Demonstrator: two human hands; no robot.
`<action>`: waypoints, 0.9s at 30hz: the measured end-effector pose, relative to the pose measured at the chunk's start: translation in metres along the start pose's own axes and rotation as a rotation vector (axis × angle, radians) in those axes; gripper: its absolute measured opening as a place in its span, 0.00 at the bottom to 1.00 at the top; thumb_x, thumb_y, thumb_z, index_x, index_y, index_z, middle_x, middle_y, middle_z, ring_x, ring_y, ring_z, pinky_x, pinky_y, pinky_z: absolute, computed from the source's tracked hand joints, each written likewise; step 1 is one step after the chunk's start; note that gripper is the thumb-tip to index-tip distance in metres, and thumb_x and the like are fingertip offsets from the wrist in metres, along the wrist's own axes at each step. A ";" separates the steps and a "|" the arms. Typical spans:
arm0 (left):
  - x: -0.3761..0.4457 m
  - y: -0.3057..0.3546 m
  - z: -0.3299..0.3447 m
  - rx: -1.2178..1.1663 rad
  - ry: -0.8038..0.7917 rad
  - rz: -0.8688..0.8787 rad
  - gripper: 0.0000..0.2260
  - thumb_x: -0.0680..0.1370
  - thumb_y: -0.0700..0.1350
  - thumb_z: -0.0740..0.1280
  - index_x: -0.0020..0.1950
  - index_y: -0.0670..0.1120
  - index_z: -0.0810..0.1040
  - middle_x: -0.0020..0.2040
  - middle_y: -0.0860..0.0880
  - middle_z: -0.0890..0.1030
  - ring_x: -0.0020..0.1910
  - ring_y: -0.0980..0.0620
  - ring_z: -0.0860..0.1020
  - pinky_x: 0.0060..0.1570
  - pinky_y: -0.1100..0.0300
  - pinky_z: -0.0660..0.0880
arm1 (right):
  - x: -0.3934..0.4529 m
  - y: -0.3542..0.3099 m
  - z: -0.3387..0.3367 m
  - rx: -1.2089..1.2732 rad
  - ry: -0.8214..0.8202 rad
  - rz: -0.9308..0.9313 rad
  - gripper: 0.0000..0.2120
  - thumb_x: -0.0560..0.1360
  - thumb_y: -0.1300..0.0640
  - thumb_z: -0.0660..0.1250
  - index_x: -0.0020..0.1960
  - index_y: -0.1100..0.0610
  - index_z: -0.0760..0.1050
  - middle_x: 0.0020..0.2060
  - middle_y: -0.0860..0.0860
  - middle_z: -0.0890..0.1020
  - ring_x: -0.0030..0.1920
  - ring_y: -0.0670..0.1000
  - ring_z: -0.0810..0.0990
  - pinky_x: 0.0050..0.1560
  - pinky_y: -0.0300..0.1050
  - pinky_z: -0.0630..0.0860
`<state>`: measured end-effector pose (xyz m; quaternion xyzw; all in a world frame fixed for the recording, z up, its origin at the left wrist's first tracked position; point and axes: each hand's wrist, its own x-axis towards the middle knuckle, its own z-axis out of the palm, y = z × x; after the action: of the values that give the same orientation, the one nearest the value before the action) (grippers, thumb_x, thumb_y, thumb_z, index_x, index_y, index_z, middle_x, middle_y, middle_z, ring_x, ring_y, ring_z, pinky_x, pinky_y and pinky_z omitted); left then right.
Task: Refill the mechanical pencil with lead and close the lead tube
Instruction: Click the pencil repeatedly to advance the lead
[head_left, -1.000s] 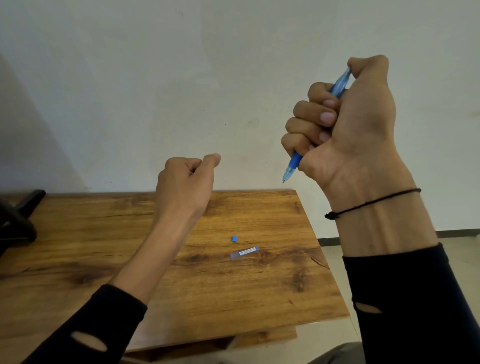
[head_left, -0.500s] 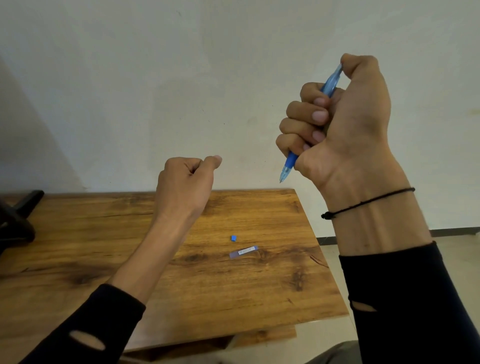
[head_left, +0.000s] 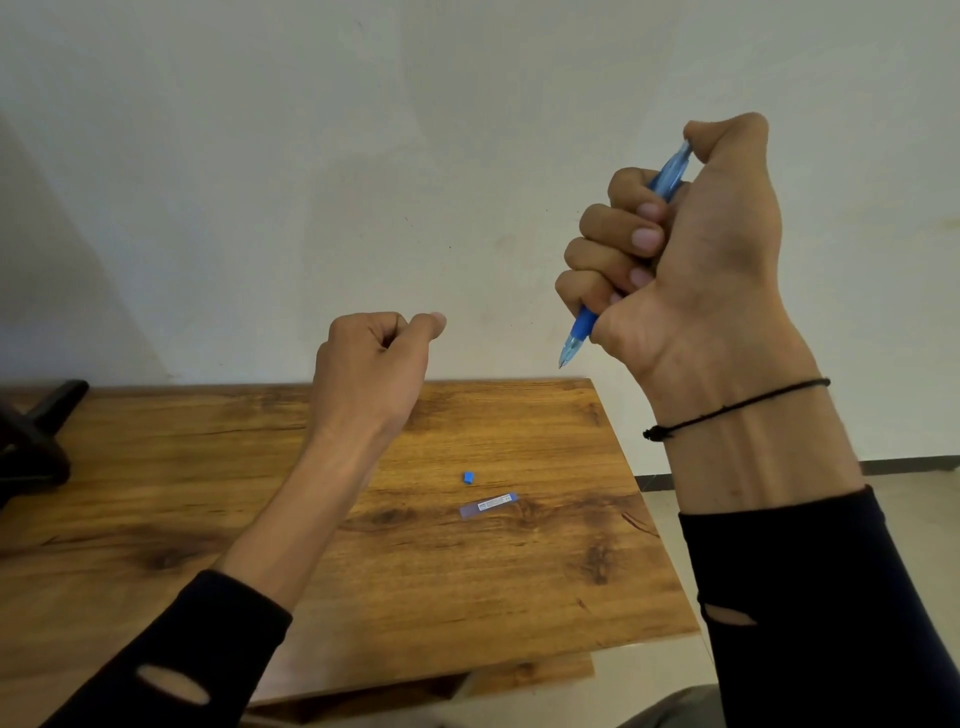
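The right hand (head_left: 696, 249) gripped the mechanical pencil (head_left: 579, 332) tip-down, thumb on its top — likely clicking lead through; the left hand (head_left: 371, 369) was clenched, contents hidden. Next, probably: capping the lead tube (head_left: 488, 505) on the tabletop (head_left: 208, 493) with the blue cap (head_left: 468, 477) just beyond it.

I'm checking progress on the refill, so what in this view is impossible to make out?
- Pencil top end: covered by the right hand thumb, head view.
- Left hand: closed fist; any lead inside is hidden.
- Lead tube: too small to tell lead inside or read its label.
- Small blue cap: too small to identify surely.
- Dark object: cut off by the left edge.
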<state>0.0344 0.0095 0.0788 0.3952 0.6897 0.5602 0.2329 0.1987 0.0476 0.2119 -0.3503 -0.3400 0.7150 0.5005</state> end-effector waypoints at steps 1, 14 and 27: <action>0.000 0.000 0.000 -0.003 -0.004 -0.005 0.27 0.81 0.51 0.71 0.29 0.49 0.58 0.26 0.54 0.57 0.27 0.54 0.56 0.34 0.64 0.66 | 0.000 0.000 0.000 -0.003 -0.001 0.002 0.26 0.83 0.41 0.53 0.30 0.53 0.57 0.25 0.47 0.56 0.24 0.48 0.50 0.24 0.39 0.52; 0.000 0.001 0.001 -0.049 -0.048 -0.033 0.24 0.80 0.52 0.71 0.32 0.46 0.62 0.29 0.50 0.60 0.31 0.49 0.58 0.36 0.55 0.60 | 0.001 0.003 0.003 -0.066 0.011 -0.001 0.26 0.83 0.42 0.53 0.30 0.53 0.57 0.25 0.47 0.56 0.25 0.48 0.50 0.24 0.39 0.52; -0.001 0.002 0.001 -0.057 -0.055 -0.054 0.25 0.80 0.52 0.72 0.30 0.47 0.62 0.27 0.53 0.61 0.30 0.49 0.59 0.36 0.56 0.61 | 0.000 0.003 0.004 -0.086 -0.028 0.002 0.27 0.83 0.40 0.53 0.30 0.53 0.57 0.24 0.47 0.57 0.25 0.47 0.50 0.24 0.39 0.52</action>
<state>0.0360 0.0094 0.0806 0.3850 0.6773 0.5620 0.2779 0.1939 0.0465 0.2112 -0.3617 -0.3771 0.7051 0.4793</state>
